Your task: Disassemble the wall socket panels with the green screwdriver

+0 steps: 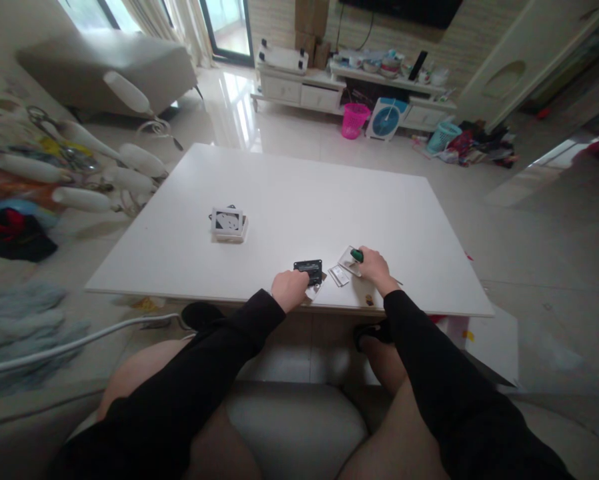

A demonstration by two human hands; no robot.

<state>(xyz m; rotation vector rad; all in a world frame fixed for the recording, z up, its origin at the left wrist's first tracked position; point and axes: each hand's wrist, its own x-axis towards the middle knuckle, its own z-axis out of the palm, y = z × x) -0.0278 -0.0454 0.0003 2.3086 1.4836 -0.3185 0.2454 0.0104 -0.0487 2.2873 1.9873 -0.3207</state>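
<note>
My left hand [288, 290] is closed at the near edge of the white table, its fingers on a black rectangular socket part [314, 268] with corner tabs. A small white piece lies under that part, partly hidden by the hand. My right hand [374, 267] is wrapped round a screwdriver; its green handle [357, 255] points to the far left, and a thin shaft shows by the wrist. Beside this hand lies a white square frame [348, 260], with a small white rocker-like plate [338, 275] between the two hands. Small brass-coloured bits [369, 300] lie near the table edge.
A stack of white socket plates [228, 224] stands on the left of the white table [279, 187]. A lamp with white arms [139, 160] stands close to the left edge. Beyond are a pink basket [354, 120], a fan box [387, 119] and a low cabinet [299, 93].
</note>
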